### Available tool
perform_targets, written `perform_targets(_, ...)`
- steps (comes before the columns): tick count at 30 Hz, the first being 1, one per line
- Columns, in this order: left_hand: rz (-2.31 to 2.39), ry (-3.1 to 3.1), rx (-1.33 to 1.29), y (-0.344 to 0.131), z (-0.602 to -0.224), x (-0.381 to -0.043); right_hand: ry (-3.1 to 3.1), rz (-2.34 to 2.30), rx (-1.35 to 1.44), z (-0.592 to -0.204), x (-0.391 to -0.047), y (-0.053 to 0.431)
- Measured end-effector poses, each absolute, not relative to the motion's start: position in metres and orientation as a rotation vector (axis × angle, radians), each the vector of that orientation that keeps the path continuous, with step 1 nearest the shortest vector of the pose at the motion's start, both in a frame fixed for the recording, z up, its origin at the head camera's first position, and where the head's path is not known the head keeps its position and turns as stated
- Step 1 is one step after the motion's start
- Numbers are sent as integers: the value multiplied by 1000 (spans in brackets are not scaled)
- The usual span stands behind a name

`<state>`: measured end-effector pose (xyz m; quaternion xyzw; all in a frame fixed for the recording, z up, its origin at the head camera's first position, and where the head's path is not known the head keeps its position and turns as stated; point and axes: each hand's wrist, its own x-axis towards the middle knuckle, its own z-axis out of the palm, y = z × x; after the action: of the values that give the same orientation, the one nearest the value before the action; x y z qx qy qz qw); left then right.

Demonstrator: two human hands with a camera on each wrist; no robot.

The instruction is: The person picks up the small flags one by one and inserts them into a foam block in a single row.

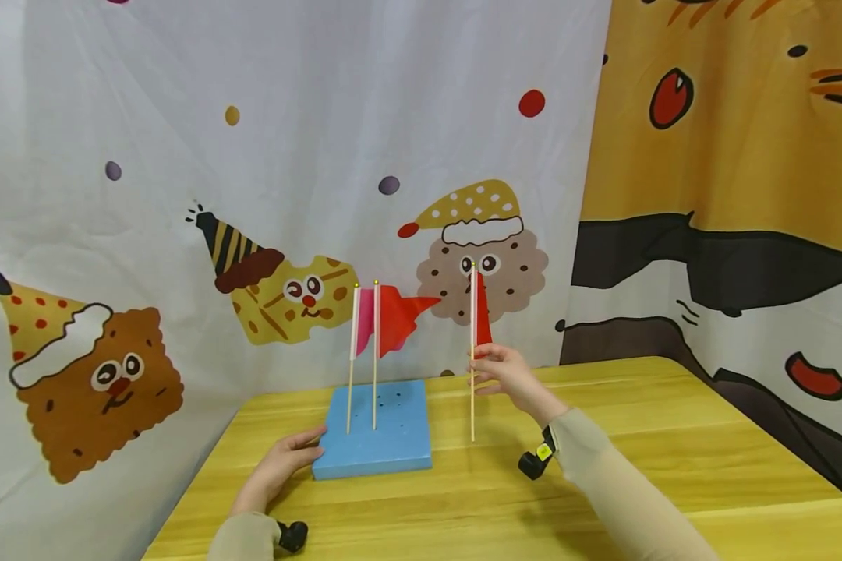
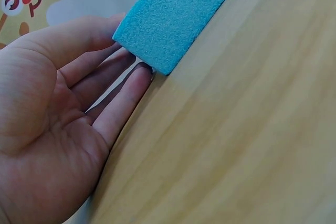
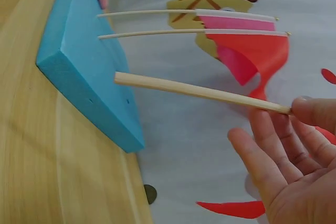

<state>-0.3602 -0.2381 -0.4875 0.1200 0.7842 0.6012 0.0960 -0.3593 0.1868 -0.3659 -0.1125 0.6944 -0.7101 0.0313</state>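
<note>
My left hand (image 1: pixel 285 462) rests its fairly straight fingers against the left side of a blue foam block (image 1: pixel 407 452); the left wrist view has its fingertips (image 2: pixel 140 74) right at the block's corner. Two small flags stand upright in the block: a pink flag (image 1: pixel 364 319) and, just right of it, a red flag (image 1: pixel 396 318). To the block's right, my right hand (image 1: pixel 507 372) pinches the wooden stick of another red flag (image 1: pixel 482 312) between thumb and fingers. That flag is upright, its stick's lower end (image 3: pixel 123 78) pointing down beside the block.
The block lies on a wood-grain table (image 1: pixel 603 436). Several small holes (image 1: pixel 390 396) dot the block's top. Behind the table hangs a white curtain (image 1: pixel 309 117) with cartoon prints. A yellow printed curtain (image 1: pixel 744 156) hangs on the right.
</note>
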Motion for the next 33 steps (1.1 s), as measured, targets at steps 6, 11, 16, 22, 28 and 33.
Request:
perform_targets(6, 1781, 2344, 374, -239, -486, -361, 2206, -2198, -333, -367, -372, 167)
perform_targets(11, 1787, 2333, 386, -239, -486, -362, 2272, -2188, -376, -369, -379, 148)
perform_targets(16, 1794, 2324, 388, -240, -488, -361, 2263, -2227, -388, -371, -385, 128)
perform_targets(22, 1782, 2330, 404, -239, -487, -360, 2297, -2219, -424, -374, -393, 109)
perform_targets(28, 1763, 2335, 432, -238, -486, -361, 2308, -2217, -429, -377, -399, 93)
perform_targets(33, 1775, 2313, 429, -239, -488, -361, 2312, -2205, -436, -379, -403, 82)
